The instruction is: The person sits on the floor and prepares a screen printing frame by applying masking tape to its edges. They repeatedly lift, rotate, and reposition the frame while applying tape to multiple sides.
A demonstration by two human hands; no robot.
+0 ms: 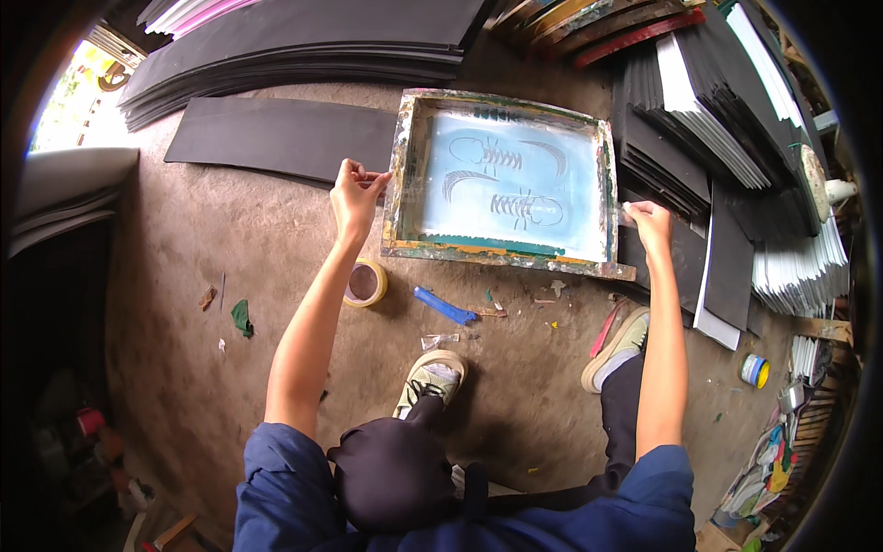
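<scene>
A screen-printing frame (pixel 391 207) of paint-stained wood lies in front of me. Its pale blue mesh (pixel 460 202) bears dark outlines of shoe-like shapes, and a green paint band runs along the near inner edge. At the frame's left side, my left hand (pixel 357 198) is closed in a pinch, fingertips close to the wood; what it pinches, if anything, I cannot make out. My right hand (pixel 649 224) is pinched just beyond the right side, with something small and whitish at its fingertips. A black sheet (pixel 276 138) extends left from the frame.
Stacks of black sheets (pixel 303 46) lie at the far left, and black and white sheets (pixel 699 101) pile up at right. Nearer on the floor are a tape roll (pixel 366 282), a blue strip (pixel 445 305), a green scrap (pixel 242 317) and a small yellow-and-blue tin (pixel 754 371).
</scene>
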